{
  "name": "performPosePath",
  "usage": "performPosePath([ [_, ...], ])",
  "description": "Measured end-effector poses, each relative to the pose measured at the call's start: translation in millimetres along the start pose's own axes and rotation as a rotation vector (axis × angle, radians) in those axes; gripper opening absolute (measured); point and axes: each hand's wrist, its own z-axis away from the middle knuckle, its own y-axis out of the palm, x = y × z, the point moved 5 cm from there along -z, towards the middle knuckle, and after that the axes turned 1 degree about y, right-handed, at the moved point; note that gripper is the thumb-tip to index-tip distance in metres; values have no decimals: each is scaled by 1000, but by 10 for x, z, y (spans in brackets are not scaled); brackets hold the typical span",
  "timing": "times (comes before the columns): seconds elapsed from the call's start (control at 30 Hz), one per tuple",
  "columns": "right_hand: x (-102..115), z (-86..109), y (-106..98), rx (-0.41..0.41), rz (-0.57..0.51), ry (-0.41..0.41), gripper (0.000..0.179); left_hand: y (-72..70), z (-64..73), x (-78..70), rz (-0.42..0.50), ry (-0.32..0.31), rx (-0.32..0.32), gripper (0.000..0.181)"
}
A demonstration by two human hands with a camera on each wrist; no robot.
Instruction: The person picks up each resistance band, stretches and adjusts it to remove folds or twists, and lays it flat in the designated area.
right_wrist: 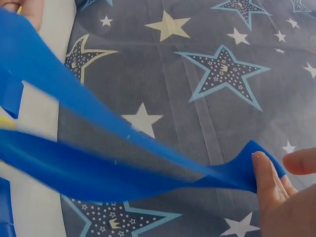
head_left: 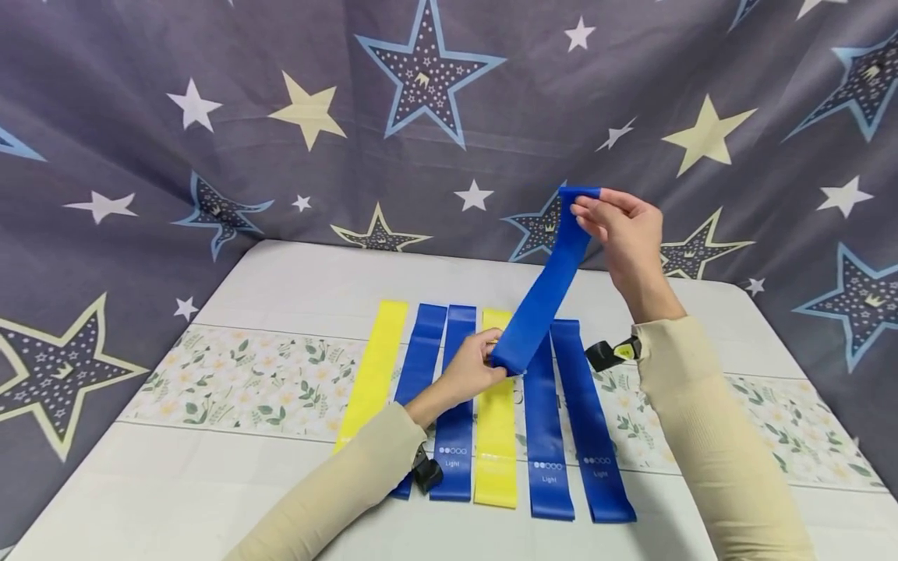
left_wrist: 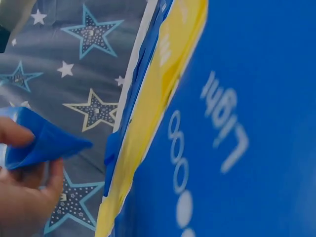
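Note:
A blue resistance band [head_left: 543, 292] is stretched up in a slant between both hands in the head view. My right hand [head_left: 631, 234] pinches its upper end, raised in front of the curtain. The left hand [head_left: 468, 370] grips the lower end, just over a yellow band [head_left: 496, 444] on the table. In the right wrist view the raised band forms a loop, its two layers apart, with the right hand's fingers [right_wrist: 269, 182] at the narrow end. The left wrist view shows the left hand [left_wrist: 24, 192] with blue band between thumb and fingers.
Several bands lie side by side on the table: another yellow band [head_left: 372, 366] at the left, and blue bands [head_left: 452, 444] marked "Light", two of them right of centre [head_left: 592, 421]. A white table [head_left: 175, 475] with a floral strip [head_left: 266, 382] meets a star-patterned curtain [head_left: 252, 156].

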Motion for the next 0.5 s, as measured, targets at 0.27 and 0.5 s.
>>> performPosePath([
  [0.27, -12, 7, -18, 5, 7, 2, 10, -266, 2, 219, 53, -297, -442, 15],
  [0.5, 16, 51, 38, 29, -23, -18, 11, -405, 7, 189, 200, -266, -671, 11],
])
